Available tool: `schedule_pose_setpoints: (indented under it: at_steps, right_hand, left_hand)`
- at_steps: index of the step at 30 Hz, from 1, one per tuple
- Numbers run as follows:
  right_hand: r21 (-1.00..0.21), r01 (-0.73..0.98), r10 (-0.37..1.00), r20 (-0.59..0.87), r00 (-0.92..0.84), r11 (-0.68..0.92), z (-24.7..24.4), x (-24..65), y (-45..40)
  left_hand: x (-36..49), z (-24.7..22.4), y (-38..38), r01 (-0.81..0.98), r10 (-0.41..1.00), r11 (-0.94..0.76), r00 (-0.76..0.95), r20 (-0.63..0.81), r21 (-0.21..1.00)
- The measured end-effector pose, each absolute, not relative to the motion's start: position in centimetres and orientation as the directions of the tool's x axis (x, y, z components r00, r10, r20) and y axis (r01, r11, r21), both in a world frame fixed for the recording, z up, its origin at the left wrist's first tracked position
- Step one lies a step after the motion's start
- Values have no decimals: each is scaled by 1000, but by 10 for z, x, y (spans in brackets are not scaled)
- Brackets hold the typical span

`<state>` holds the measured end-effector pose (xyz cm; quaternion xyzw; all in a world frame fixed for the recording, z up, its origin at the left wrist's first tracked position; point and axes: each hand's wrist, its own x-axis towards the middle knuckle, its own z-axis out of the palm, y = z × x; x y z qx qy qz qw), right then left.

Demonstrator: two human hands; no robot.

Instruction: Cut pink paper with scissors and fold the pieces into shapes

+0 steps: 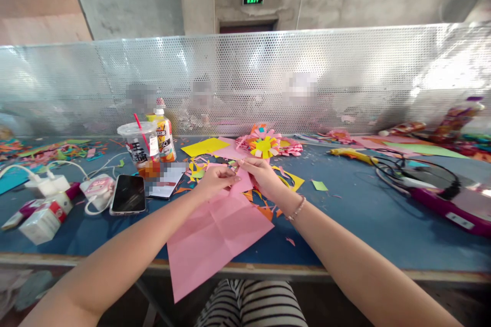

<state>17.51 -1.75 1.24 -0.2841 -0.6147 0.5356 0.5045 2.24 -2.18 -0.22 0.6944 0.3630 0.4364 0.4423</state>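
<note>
My left hand (218,179) and my right hand (261,174) are close together over the middle of the table, fingers closed in a pinch on pink paper. Between them a small pink paper piece (245,182) shows, partly covered by the fingers. Below my hands a larger creased pink sheet (218,237) slopes down past the table's front edge. I cannot tell whether the two pink parts are joined. Just beyond my hands lie a yellow paper flower (265,147) and pink fringed paper, with yellow and orange scraps around.
To the left stand a plastic cup (138,145) with a red straw and a drink bottle (164,135). A phone (129,194), chargers and a white box (45,219) lie nearer. On the right are a yellow tool (353,154), black cables and a purple device (452,209). A perforated metal screen (245,71) runs behind.
</note>
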Motion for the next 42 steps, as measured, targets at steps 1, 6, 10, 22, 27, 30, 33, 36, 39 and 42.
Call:
schedule_pose_setpoints:
  at_steps: [1,6,10,22,27,30,33,36,39,42]
  right_hand:
    - [-946,-198,893,310,-326,256,12,175,-17]
    - [-951,-233,913,272,-305,205,9,176,-14]
    - [-950,-255,918,257,-302,182,10,175,-15]
    - [-960,-201,909,256,-328,198,7,177,-10]
    - [-956,-180,885,283,-370,231,6,176,-9]
    - [-960,-131,889,279,-363,248,7,174,-11]
    - [-955,-93,886,296,-356,282,7,172,-12]
    - [-945,-54,884,320,-342,321,4,172,-10]
    - [-938,-16,890,334,-311,347,3,172,-8]
    - [-934,-25,897,350,-270,357,5,172,-8]
  left_hand:
    - [23,-2,-22,119,892,-345,351,285,931]
    - [23,0,-25,131,898,-336,342,275,933]
    - [23,0,-24,155,895,-342,353,271,927]
    - [22,-2,-22,145,889,-346,368,274,927]
    - [22,-3,-22,152,900,-333,345,266,931]
    - [22,-3,-22,149,918,-301,314,244,942]
    - [22,-2,-23,157,928,-284,294,230,946]
    - [22,-1,-24,161,929,-278,295,223,947]
    - [22,-1,-24,166,927,-281,300,223,945]
    - [21,-2,-23,158,923,-287,309,229,945]
